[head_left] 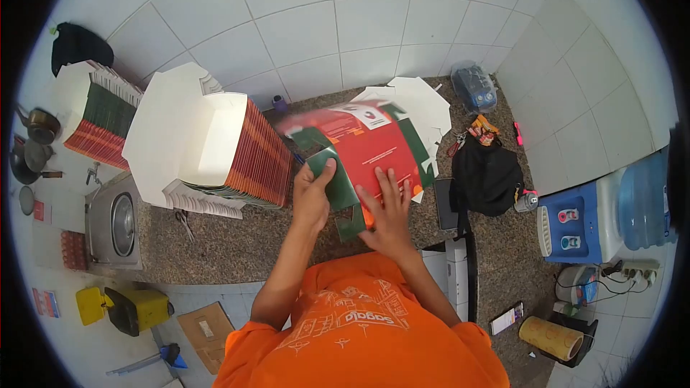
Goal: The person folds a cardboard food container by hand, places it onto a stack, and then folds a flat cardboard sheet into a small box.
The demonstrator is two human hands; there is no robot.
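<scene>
A red and green printed cardboard box (370, 147), partly folded with its flaps sticking out, is in front of me over the counter. My left hand (312, 192) grips a green side flap, thumb on top. My right hand (389, 212) lies on the red panel near the lower edge, its fingers stretched out and apart. The box's far left corner is blurred. Behind it, white-sided cardboard blanks (425, 104) lie on the counter. To the left stands a tall nested stack of folded boxes (260, 158), with a white interior showing at its near end.
A second box stack (108, 122) stands farther left, by the sink (113, 226). Scissors (185, 226) lie on the granite counter (223, 251). At right are a black bag (489, 176), a dark tablet-like slab (446, 205), a water dispenser (575, 226) and a phone (507, 318).
</scene>
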